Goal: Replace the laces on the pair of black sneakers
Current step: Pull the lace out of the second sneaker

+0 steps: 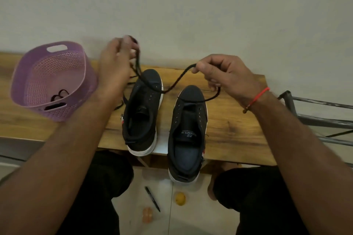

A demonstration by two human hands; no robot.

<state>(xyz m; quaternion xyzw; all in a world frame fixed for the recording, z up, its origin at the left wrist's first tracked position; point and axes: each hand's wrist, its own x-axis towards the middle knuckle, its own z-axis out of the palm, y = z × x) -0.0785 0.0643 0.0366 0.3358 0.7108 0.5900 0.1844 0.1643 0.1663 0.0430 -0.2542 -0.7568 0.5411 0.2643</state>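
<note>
Two black sneakers with white soles stand side by side on a wooden table (235, 120), toes toward the wall: the left sneaker (142, 112) and the right sneaker (189, 131), whose heel overhangs the table's front edge. A black lace (177, 80) runs through the right sneaker's front eyelets. My right hand (227, 76) pinches both strands of it above that shoe's toe. The lace sags across to my left hand (116, 63), which holds its other end up beyond the left sneaker's toe. More black lace (122, 102) trails on the table beside the left sneaker.
A purple perforated basket (51, 80) stands at the table's left with dark laces (60, 94) inside. A metal rack (322, 116) is at the right. On the floor below lie a pen (152, 198), a yellow ball (180, 198) and an orange object (148, 214).
</note>
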